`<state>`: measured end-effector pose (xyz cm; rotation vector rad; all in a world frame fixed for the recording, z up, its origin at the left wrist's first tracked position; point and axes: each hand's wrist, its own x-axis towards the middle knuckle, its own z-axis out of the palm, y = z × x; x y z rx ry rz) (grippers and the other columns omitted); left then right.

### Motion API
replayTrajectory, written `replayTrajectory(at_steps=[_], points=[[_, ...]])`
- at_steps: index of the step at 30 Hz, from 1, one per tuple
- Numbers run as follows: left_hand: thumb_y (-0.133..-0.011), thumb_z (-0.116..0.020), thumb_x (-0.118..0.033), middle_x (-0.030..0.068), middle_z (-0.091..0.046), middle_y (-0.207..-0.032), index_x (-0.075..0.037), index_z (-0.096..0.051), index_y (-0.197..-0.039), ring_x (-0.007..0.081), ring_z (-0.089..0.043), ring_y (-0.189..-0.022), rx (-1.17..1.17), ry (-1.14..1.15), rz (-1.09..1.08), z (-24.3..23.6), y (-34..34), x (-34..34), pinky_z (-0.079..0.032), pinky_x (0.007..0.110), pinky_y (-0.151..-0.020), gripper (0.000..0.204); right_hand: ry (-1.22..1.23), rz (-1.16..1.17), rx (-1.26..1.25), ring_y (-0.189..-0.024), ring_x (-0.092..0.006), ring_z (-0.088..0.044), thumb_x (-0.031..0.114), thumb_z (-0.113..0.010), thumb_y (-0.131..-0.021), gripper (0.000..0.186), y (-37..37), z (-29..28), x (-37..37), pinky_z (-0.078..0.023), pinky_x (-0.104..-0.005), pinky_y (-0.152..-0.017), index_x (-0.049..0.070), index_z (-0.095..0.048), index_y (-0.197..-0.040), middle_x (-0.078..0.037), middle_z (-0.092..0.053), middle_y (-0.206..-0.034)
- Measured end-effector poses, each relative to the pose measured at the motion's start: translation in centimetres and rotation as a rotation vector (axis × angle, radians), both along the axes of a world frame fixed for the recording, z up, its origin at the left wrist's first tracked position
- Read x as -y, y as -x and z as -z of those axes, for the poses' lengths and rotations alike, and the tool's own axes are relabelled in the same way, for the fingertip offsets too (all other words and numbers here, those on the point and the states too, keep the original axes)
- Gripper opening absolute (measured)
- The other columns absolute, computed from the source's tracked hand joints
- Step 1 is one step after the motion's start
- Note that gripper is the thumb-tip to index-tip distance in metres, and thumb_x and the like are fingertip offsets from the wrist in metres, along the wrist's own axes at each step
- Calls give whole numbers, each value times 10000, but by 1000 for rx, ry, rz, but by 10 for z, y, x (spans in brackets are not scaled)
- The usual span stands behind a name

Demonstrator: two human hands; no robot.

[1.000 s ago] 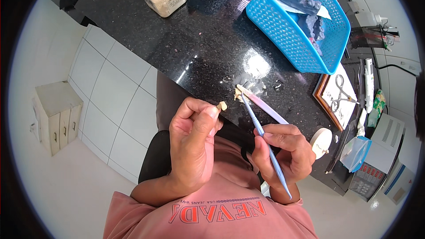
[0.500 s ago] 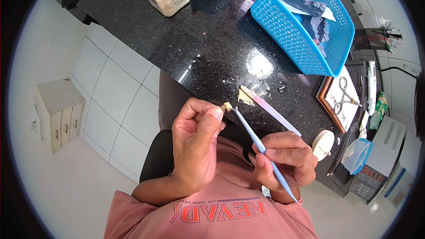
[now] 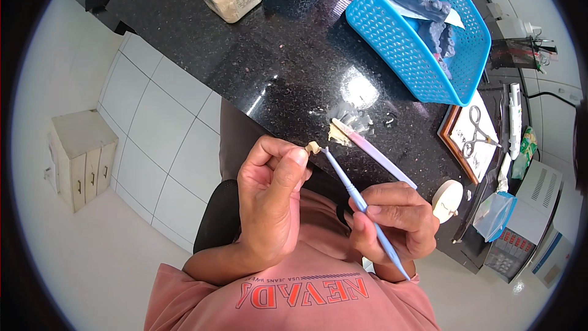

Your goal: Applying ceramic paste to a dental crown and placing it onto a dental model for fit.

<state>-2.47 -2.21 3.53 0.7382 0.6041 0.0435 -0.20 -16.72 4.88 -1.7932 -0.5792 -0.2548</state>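
My left hand (image 3: 271, 202) pinches a small cream-coloured, tooth-like piece (image 3: 313, 146) between thumb and fingertips, above the counter's near edge. Held like a pen in my right hand (image 3: 401, 217) is a slim light-blue hand tool (image 3: 340, 173). Its thin tip points at the cream piece and sits right beside it; whether they touch I cannot tell. Just beyond the tip, a pale pink spatula (image 3: 380, 158) lies on the counter, its end by a smear of yellowish paste (image 3: 338, 136).
On the black speckled counter (image 3: 294, 49) stand an orange-lidded jar of beige powder (image 3: 236, 0) and a blue basket (image 3: 392, 43) with grey dental models (image 3: 419, 0). To the right are scissor-handled forceps (image 3: 473, 132) on a white pad and a round cream-coloured object (image 3: 447, 199).
The cream piece has turned slightly in my left fingertips. My right hand and the blue tool have barely shifted.
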Motion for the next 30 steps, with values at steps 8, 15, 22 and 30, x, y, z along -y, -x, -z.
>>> replayTrajectory(at_steps=[8, 15, 22, 30], points=[[-973, -570, -156, -46, -424, -649, -113, -507, -879, 48, -370, -630, 10, -3, 2, 1, 0, 0, -359, 247, -667, 121, 7, -47, 36, -629, -226, -685, -42, -828, -677, 289, -2, 0, -2, -563, -296, -546, -19, -607, -861, -171, -685, -761], [-973, -563, -149, -46, -421, -645, -114, -501, -874, 44, -374, -622, 12, -7, 12, 1, 1, 0, -377, 260, -688, 122, 21, -43, 30, -635, -225, -689, -37, -824, -690, 286, -2, -1, -2, -558, -290, -542, -14, -598, -864, -173, -686, -768], [-972, -563, -150, -41, -421, -648, -112, -493, -868, 52, -380, -630, 11, -6, 7, 1, 0, -1, -392, 266, -712, 131, 14, -22, 1, -638, -224, -691, -45, -824, -682, 291, -2, -2, 0, -564, -289, -554, -13, -601, -865, -173, -688, -772], [-969, -563, -143, -42, -435, -652, -104, -512, -899, 52, -394, -624, 11, -5, 7, 1, 1, -1, -394, 267, -710, 95, 8, -37, 12, -631, -227, -687, -52, -820, -674, 278, -1, -1, -1, -569, -300, -549, -17, -610, -853, -173, -686, -761]])
